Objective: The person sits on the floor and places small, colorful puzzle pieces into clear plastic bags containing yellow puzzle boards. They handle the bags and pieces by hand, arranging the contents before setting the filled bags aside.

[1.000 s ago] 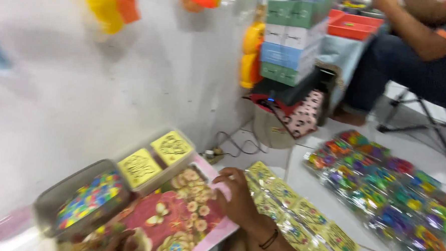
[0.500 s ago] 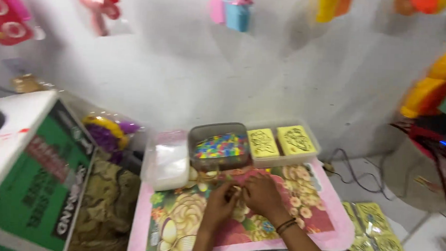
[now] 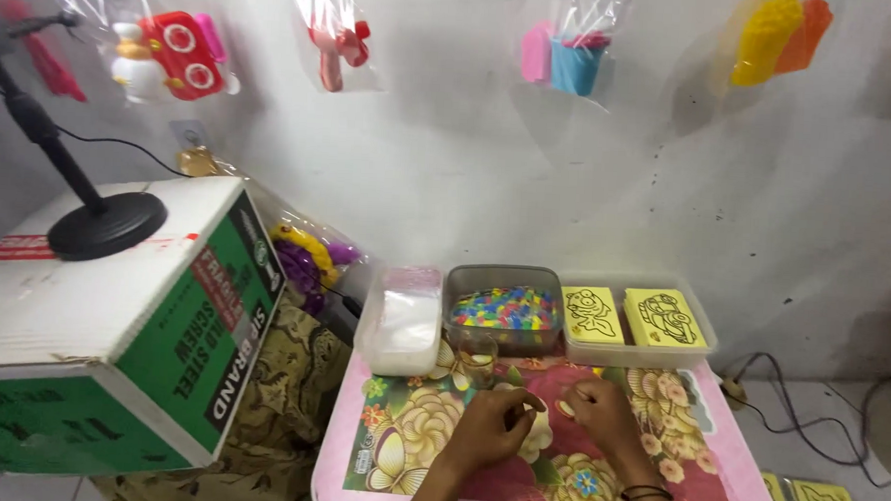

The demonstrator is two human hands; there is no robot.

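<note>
Now both hands on floral tray [image 3: 397, 449]; left hand [image 3: 493, 428], right hand [image 3: 604, 416] fingers curled narrow; contents, axis unclear.

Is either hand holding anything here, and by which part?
Cannot be told: left hand and right hand meet, fingers curled, over the floral table; anything pinched is too small to see.

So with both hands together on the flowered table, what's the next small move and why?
Probably a short reach with the right hand to the tub of coloured pieces just beyond it. Both hands, left hand included, meet over something too small to make out, and that tub is the nearest open container.
</note>
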